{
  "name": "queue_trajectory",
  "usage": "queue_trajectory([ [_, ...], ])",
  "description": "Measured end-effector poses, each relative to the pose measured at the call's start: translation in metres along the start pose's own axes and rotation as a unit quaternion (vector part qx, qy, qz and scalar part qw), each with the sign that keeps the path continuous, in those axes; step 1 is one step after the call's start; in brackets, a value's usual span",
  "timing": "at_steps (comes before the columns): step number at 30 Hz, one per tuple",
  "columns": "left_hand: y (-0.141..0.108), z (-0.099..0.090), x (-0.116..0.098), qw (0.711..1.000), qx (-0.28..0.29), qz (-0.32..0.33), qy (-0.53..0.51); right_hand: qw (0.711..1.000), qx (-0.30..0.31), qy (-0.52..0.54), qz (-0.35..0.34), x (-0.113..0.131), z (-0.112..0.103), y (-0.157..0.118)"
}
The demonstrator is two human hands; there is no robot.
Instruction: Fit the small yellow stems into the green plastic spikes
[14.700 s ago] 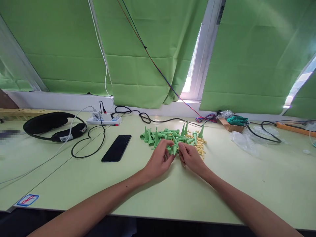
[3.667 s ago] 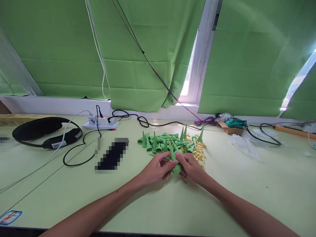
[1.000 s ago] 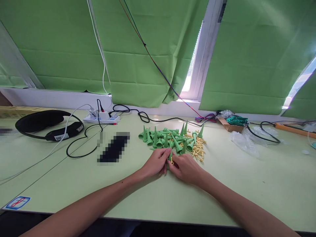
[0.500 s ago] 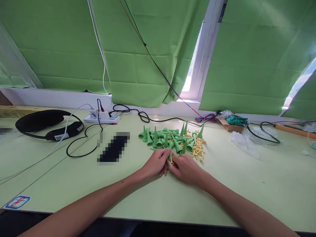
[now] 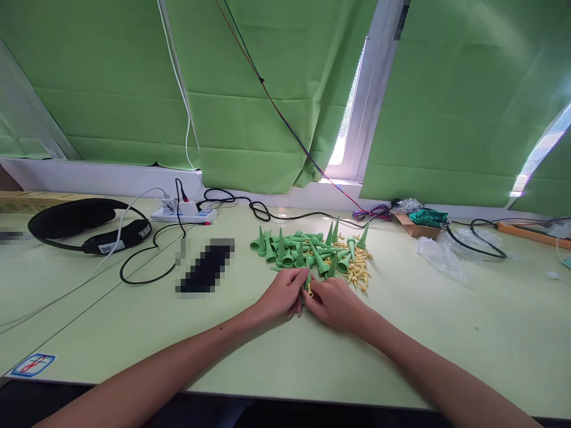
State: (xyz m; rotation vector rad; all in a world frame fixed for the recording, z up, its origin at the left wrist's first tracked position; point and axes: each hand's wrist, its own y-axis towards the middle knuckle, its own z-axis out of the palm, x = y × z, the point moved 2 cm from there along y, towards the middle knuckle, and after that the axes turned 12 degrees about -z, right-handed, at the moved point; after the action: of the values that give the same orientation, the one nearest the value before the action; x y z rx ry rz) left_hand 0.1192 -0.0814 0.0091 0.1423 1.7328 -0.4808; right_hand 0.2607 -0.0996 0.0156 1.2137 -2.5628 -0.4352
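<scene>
Green cone point(image 5: 307, 278) clamped in the left hand point(image 5: 282, 292), at 6 o'clock of the green pile point(image 5: 319, 261). Right hand point(image 5: 339, 303) touches left, its fingers closed on a small yellow tip point(image 5: 311, 293) at the cone's near end; can't tell whether seated. Loose yellow pieces point(image 5: 357, 277) at 2 o'clock, cardboard box point(image 5: 417, 229) farther out.
</scene>
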Motion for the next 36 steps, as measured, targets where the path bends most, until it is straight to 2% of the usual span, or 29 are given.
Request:
queue_trajectory([
  [13,0.004,-0.003,0.001,1.000,-0.002,0.028,0.002,0.998,-0.027,0.035,0.033,-0.002,-0.008,0.003],
  [23,0.003,-0.001,0.001,1.000,-0.015,0.023,-0.007,0.997,-0.051,0.050,0.009,-0.003,-0.012,0.001],
  [26,0.002,-0.005,-0.003,0.997,-0.046,0.056,0.017,0.991,-0.107,0.078,-0.014,-0.007,-0.016,-0.001],
  [29,-0.001,-0.008,-0.009,0.990,-0.086,0.099,0.047,0.972,-0.210,0.098,-0.027,-0.015,-0.024,-0.002],
  [33,-0.008,-0.006,-0.015,0.984,-0.100,0.111,0.099,0.937,-0.340,0.074,0.011,-0.032,-0.037,-0.005],
  [36,-0.012,-0.004,-0.018,0.975,-0.105,0.123,0.153,0.923,-0.377,0.061,0.050,-0.045,-0.044,-0.007],
])
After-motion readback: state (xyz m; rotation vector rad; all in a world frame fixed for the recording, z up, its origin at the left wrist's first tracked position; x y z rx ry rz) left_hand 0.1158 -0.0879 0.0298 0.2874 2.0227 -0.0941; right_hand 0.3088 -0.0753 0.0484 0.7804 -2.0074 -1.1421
